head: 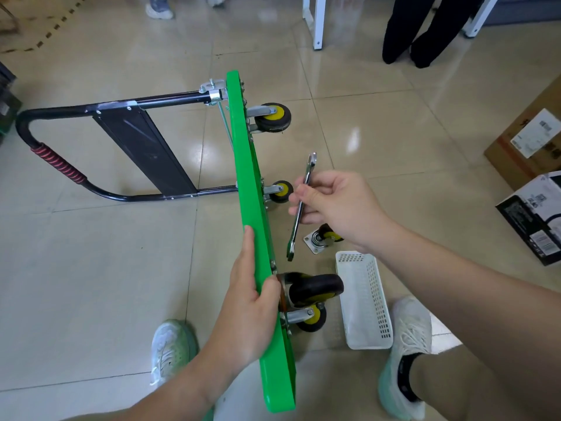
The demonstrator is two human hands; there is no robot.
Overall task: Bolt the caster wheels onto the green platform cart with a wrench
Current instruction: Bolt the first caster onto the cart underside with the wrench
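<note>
The person's two pale shoes [170, 350] stand on the tiled floor, one on each side of the green platform cart [252, 208]. The cart is tipped up on its long edge and runs away from the camera.

The left hand [252, 302] holds the cart's upper edge at the near end. Its grip is curled over the rim, with the fingers on the deck side and the thumb on the underside. Just beside that thumb, two near casters [315, 287] stick out from the underside, one with its black tread turned up, one with a yellow hub. Whether both are bolted down cannot be told.

A white perforated basket [364, 302] lies on the floor on the cart's underside, near those casters. Farther along, a loose caster [317, 240] rests on its plate on the floor, apart from the cart.

Above it, the right hand [334, 208] is raised beside the underside. Its grip pinches the middle of a silver wrench [294, 238], which hangs clear of the cart.

A middle caster [280, 191] and a far caster [274, 117] sit on the underside. On the deck side, the black handle [121, 147] lies folded out over the floor.

Beyond the cart stand boxes [528, 141], white desk legs [318, 22] and a person's black trousers [425, 28].
</note>
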